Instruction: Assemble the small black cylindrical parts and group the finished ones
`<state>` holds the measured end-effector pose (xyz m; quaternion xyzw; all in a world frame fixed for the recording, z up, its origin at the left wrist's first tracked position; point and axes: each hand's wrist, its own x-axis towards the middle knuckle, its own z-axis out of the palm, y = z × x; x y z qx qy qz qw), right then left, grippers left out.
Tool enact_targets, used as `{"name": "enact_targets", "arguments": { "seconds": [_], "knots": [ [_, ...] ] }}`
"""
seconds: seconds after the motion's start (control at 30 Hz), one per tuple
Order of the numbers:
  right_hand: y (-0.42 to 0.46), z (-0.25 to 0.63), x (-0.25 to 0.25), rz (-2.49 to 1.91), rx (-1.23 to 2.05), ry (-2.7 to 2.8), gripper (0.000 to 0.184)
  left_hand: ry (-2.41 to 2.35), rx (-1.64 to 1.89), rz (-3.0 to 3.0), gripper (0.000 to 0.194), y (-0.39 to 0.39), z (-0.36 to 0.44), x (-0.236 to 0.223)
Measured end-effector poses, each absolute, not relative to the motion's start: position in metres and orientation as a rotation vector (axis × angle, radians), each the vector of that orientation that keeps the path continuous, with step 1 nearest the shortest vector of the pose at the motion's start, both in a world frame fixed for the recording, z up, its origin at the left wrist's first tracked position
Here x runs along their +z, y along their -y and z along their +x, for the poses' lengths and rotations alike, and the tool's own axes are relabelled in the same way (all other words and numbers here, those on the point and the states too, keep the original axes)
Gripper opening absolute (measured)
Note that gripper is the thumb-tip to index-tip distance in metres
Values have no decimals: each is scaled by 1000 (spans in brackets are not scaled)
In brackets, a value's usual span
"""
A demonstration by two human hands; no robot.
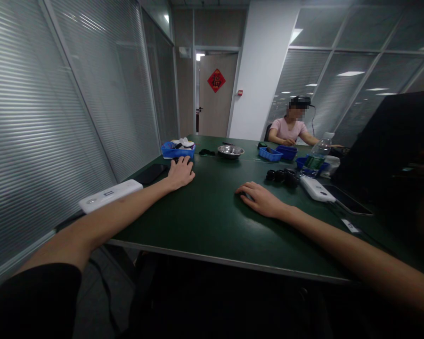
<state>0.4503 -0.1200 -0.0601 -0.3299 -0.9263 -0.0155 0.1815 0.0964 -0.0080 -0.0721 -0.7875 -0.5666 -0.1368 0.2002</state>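
Observation:
My left hand is palm down with fingers spread, over the green table just in front of a blue basket. Small dark items show by its fingertips; I cannot make out what they are. My right hand rests palm down on the table, fingers stretched out and slightly bent, with no held thing visible. Beyond both hands stands a shiny metal bowl with something small in it. Several round black objects lie together to the right, apart from my right hand.
A white power bank and a dark flat object lie left. Right are another white power bank, a phone, a water bottle and blue baskets. A person sits across; a dark shape blocks the right.

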Motion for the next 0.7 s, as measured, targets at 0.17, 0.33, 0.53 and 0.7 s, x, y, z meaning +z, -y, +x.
{"name": "enact_targets", "arguments": {
  "seconds": [0.17, 0.33, 0.53, 0.7],
  "knots": [
    [120, 450, -60, -943, -45, 2625, 27, 1581, -439, -2202, 49, 9, 95, -70],
    [120, 450, -59, -956, -47, 2629, 28, 1535, -483, -2187, 51, 12, 97, -69],
    [121, 449, -59, -955, -67, 2638, 27, 1465, -577, -2219, 56, 21, 108, -70],
    [120, 449, -60, -949, -73, 2635, 27, 1282, -658, -2378, 56, 40, 127, -65]
  ]
}}
